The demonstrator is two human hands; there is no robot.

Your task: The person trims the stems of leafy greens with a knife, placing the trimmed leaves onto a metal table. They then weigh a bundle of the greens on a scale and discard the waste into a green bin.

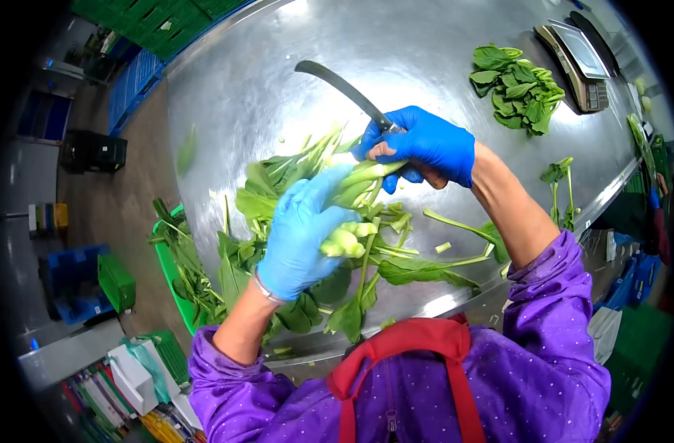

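Note:
My left hand (304, 229), in a light blue glove, is closed around a bunch of leafy green vegetables with thick pale stems (348, 240). In a darker blue glove with bare skin showing at some fingers, my right hand (422, 148) grips a curved knife (344, 87). Its blade points up and to the left, away from the bunch. The right fingers also touch a green stalk (377, 171) beside the knife handle. Loose leaves (418, 272) and cut stem pieces (442, 247) lie on the metal table (226, 81) below my hands.
A pile of leafy greens (519, 88) lies at the far right near a weighing scale (573, 63). A green crate (173, 277) with more greens stands at the table's left edge. Green crates (141, 26) are stacked at the upper left, by a blue pallet (134, 88).

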